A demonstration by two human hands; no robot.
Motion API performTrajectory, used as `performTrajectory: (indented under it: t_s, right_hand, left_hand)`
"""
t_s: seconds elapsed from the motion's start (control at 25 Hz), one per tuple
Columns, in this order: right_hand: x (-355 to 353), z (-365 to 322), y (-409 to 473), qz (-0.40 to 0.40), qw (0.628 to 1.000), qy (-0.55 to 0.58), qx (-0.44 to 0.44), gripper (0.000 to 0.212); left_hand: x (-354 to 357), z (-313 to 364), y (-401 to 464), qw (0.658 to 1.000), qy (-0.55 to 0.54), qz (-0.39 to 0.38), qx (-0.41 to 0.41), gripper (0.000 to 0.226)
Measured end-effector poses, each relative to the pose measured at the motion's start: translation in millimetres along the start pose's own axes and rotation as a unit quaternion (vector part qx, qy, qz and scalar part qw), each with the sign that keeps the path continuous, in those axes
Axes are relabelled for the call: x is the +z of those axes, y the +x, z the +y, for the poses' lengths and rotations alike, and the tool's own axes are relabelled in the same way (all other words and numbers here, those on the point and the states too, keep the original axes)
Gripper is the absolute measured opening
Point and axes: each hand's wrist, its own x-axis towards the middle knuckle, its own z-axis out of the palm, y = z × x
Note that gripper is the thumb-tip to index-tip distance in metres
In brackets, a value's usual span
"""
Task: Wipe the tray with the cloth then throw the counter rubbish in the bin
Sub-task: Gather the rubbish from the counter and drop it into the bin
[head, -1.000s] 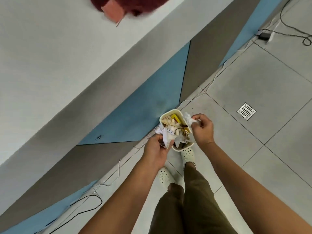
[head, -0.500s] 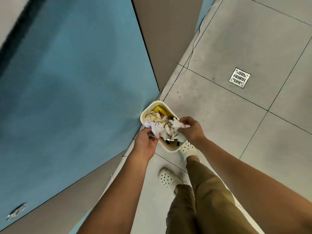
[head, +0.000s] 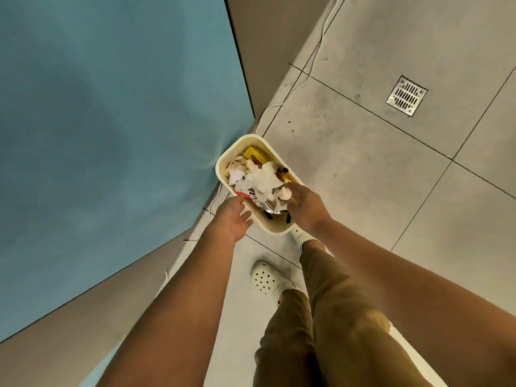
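While I am looking straight down at the floor, the bin [head: 272,231] is standing just ahead of my feet, against the foot of the blue panel [head: 111,121], its long axis running away from me and slightly leftward. The rubbish [head: 262,181] is lying heaped inside it, white paper uppermost. My right hand [head: 303,203] is reaching down over the near right rim, touching the heap; I cannot tell whether its fingers are gripping anything. My left hand [head: 233,219] is hovering just beside the near left rim, fingers relaxed, holding nothing. I am judging the right hand nearer the load. A floor drain [head: 406,95] is lying well apart to the right.
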Motion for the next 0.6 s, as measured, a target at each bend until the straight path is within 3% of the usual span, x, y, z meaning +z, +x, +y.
performTrajectory:
  t_s: [0.16,0.28,0.52,0.6]
  right_hand:
    - [-7.0,14.2,-28.9,0.017,0.999,-0.006,0.03,0.034]
    - [-12.7,-1.6,-53.8,0.015,1.0,0.004,-0.001,0.029]
    - [-65.7,-91.5,-139.6,0.047,0.984,0.038,-0.168,0.032]
    - [-93.6,-125.5,-177.1,0.06,0.97,0.024,-0.236,0.03]
  left_hand:
    - [-18.7,-21.5,-28.3,0.996,0.078,0.021,0.023,0.036]
    - [-29.2,-26.1,-61.9,0.97,0.214,0.058,0.101,0.031]
    - [-26.6,-3.2,-187.1,0.901,0.332,0.06,0.274,0.026]
    - [-23.9,4.4,-240.5,0.886,0.326,0.052,0.326,0.027]
